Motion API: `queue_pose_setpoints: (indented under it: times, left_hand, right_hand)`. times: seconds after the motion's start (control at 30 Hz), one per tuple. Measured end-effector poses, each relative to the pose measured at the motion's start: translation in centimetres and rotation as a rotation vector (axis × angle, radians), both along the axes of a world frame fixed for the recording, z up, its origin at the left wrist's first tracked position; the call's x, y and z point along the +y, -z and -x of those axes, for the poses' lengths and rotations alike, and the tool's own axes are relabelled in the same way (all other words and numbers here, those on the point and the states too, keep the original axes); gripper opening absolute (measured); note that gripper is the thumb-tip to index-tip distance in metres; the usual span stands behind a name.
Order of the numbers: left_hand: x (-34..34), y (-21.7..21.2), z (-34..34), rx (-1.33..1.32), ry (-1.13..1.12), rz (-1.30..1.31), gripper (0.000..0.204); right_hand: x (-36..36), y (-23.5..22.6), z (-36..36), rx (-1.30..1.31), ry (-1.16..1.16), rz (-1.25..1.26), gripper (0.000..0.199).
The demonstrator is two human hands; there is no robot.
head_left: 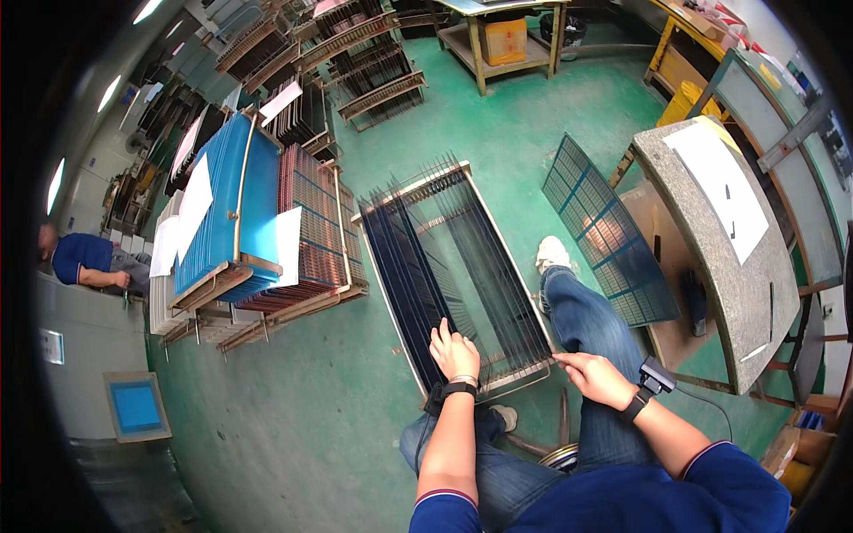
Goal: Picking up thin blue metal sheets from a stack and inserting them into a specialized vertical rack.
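In front of my knees stands a metal-framed rack (511, 242) with rows of thin upright wires. Dark thin panels (404, 266) stand on edge along its left side. My left hand (456, 357) rests at the near end of these panels, fingers apart and stretched forward, touching their top edges. At the rack's near right corner, my right hand (600, 380) has its thumb and fingers pressed together; what lies between the fingertips is too small to make out. A dark blue panel with a grid pattern (609, 235) leans on the speckled table to the right.
The speckled table (702, 311) carries a white sheet (720, 182). At left stand racks of blue panels (244, 195) and copper-coloured panels (311, 204). Another person (84, 258) sits at far left. More loaded racks (378, 75) and a workbench (506, 11) are farther back.
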State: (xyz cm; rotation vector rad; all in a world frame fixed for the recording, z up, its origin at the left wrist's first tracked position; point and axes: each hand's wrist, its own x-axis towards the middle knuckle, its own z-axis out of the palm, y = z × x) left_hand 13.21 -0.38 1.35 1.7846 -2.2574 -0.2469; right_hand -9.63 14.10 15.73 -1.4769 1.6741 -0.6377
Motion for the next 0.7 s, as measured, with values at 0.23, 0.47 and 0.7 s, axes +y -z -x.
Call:
queue_pose_setpoints:
  times: [0.23,0.47,0.7]
  left_hand:
    - [0.3,0.6,0.3,-0.081,-0.091,-0.001,0.018]
    - [1.4,-2.4,0.3,0.062,-0.095,-0.044,0.025]
    - [5.2,-3.2,-0.7,-0.036,-0.148,-0.454,0.028]
  right_hand:
    - [-1.6,1.2,-1.0,0.009,-0.069,0.048,0.031]
    - [-12.2,7.0,-7.7,0.046,-0.047,0.051,0.034]
    - [-19.8,11.6,-14.6,0.439,-0.079,-0.13,0.041]
